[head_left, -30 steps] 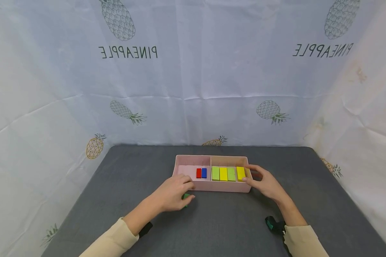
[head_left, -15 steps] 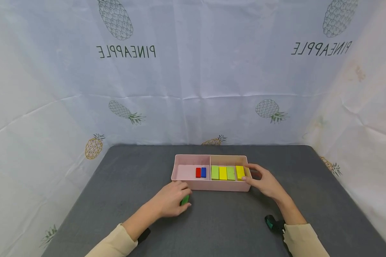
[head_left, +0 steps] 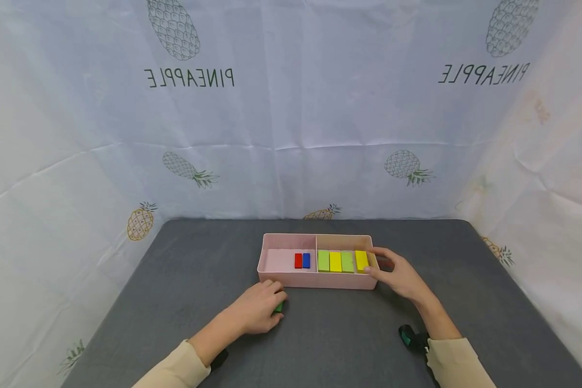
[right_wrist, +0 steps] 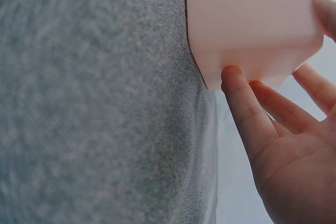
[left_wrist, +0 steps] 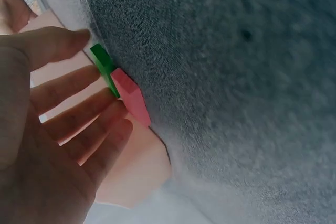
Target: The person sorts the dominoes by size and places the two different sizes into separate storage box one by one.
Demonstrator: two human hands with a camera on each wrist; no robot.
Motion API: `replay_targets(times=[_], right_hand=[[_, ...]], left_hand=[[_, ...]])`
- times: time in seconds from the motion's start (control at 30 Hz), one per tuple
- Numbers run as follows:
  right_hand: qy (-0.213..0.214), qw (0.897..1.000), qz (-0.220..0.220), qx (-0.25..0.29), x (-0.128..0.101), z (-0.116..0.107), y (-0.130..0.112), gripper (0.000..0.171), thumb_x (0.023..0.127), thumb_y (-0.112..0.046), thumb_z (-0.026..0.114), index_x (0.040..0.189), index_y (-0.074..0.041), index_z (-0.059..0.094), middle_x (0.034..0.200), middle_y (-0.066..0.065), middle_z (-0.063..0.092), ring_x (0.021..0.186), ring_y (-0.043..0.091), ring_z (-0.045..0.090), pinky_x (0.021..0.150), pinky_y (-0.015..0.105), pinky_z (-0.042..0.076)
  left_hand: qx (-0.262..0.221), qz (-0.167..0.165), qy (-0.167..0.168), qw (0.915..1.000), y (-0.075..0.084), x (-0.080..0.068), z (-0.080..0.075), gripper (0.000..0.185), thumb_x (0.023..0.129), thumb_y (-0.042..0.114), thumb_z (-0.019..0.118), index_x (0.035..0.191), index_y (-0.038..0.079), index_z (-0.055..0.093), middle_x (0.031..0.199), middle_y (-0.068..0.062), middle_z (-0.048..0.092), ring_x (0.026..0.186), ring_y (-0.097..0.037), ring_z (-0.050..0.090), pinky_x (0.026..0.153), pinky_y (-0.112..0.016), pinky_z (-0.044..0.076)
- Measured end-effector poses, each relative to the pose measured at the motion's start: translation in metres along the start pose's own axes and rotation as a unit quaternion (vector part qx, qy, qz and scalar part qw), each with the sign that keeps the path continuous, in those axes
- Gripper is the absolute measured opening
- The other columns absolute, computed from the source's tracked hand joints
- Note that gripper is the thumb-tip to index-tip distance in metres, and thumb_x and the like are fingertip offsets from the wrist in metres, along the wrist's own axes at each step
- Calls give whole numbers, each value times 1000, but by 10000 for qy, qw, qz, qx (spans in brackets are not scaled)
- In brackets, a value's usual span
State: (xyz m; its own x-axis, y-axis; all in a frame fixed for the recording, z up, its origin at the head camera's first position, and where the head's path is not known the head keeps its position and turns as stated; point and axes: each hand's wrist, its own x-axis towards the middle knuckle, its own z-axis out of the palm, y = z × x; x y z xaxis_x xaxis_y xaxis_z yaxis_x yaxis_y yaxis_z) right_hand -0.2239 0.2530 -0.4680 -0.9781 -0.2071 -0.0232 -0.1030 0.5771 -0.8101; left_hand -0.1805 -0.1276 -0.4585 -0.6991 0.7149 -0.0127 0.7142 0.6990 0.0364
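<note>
From my end the counter [head_left: 349, 334] looks covered in a dark grey felt-like cloth — matt, with a fuzzy, slightly rough nap in the wrist views. The pink box [head_left: 320, 281] reads as smooth plastic with a soft, low sheen. The green block [left_wrist: 103, 62] and the red block [left_wrist: 130, 97] look painted — smooth, flat colour. The backdrop [head_left: 291, 118] seems thin creased cloth or plastic sheet; I cannot tell which.

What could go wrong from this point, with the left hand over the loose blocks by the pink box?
1. The left hand covers the green block and a pink block lying side by side; a grab may catch both or nudge one away.
2. The right hand only touches the pink box at its corner, so a bump might slide it and disturb the sorted blocks.
</note>
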Motion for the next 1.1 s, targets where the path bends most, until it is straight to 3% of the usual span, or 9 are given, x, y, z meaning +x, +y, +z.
replay_targets(times=[0.27,0.53,0.83,0.97,1.1], right_hand=[[-9,10000,4,-29,1,1,1,74,97,-40,69,154,-5,39,156,26,37,133,50,47,97,63,48],[-17,10000,1,-6,1,0,1,73,97,-39,68,154,-5,38,156,25,36,134,50,45,97,63,48],[62,10000,-76,9,0,-1,1,75,96,-43,70,153,-4,40,155,26,38,133,51,46,96,62,49],[100,9999,-106,34,-1,0,2,77,95,-44,71,153,-3,40,154,26,39,134,51,46,96,61,50],[114,9999,-81,-6,0,1,2,76,95,-43,71,153,-3,40,154,26,39,134,51,46,96,62,49]], left_hand=[[36,4,-55,10000,2,3,-2,31,89,28,76,115,11,71,106,0,59,94,-15,50,86,-30,50],[210,267,238,9991,4,7,-10,26,87,33,75,104,14,69,93,4,52,85,-12,45,74,-27,43],[8,496,774,9958,12,16,-39,23,83,30,74,99,14,67,92,4,54,80,-10,46,67,-22,41],[-24,583,989,9934,11,20,-50,20,82,25,73,96,13,67,88,4,52,76,-9,43,64,-20,38],[-27,616,1267,9900,6,24,-62,25,80,22,73,101,10,70,90,3,55,77,-10,46,65,-21,42]])
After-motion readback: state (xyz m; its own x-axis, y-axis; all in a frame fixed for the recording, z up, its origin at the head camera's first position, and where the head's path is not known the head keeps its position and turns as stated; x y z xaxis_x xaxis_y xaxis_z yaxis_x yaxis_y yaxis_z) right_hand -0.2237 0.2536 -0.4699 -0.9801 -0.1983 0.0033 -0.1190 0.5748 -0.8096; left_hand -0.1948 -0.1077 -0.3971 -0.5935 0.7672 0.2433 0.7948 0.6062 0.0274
